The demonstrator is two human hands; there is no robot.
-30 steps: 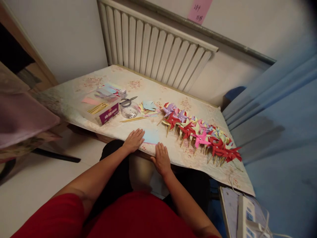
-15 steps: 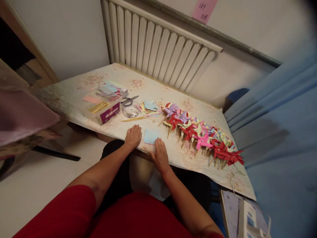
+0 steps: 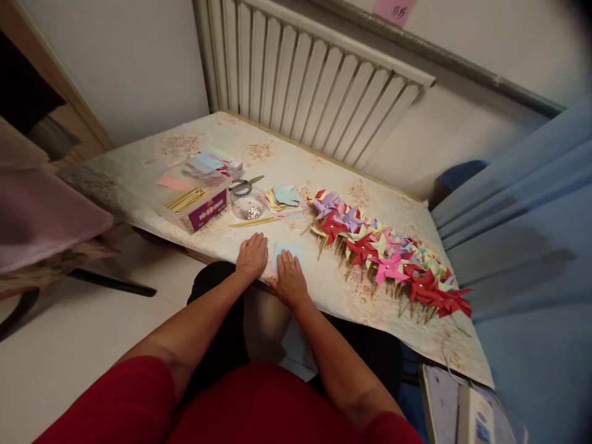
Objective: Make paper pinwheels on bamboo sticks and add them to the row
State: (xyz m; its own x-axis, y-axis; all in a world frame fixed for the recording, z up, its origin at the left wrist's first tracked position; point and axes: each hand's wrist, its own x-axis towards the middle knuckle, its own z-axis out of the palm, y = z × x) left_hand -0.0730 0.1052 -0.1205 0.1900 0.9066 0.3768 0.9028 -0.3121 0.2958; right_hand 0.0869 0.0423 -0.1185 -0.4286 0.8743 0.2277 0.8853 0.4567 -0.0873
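A light blue paper square (image 3: 280,248) lies near the table's front edge. My right hand (image 3: 289,276) rests flat over its lower part, fingers stretched out and nothing gripped. Just left of the paper, my left hand (image 3: 253,254) lies on the tablecloth with its fingers extended, apart from the sheet. Beyond the hands are thin wooden sticks (image 3: 252,222), a clear round dish of small silvery pins (image 3: 252,213), scissors (image 3: 245,185) and a stack of cut paper pieces (image 3: 285,196). Rows of paper pinwheels (image 3: 363,246) on sticks lie to the right.
A box with a purple label (image 3: 208,211) holds more sticks at the left, with coloured paper (image 3: 208,161) behind it. A radiator (image 3: 305,80) stands along the far edge. Blue curtains (image 3: 522,259) hang at the right, beside a white appliance (image 3: 476,416).
My right hand has moved left and onto the blue paper, covering more of it. My left hand stays beside the paper. The camera view has shifted slightly.
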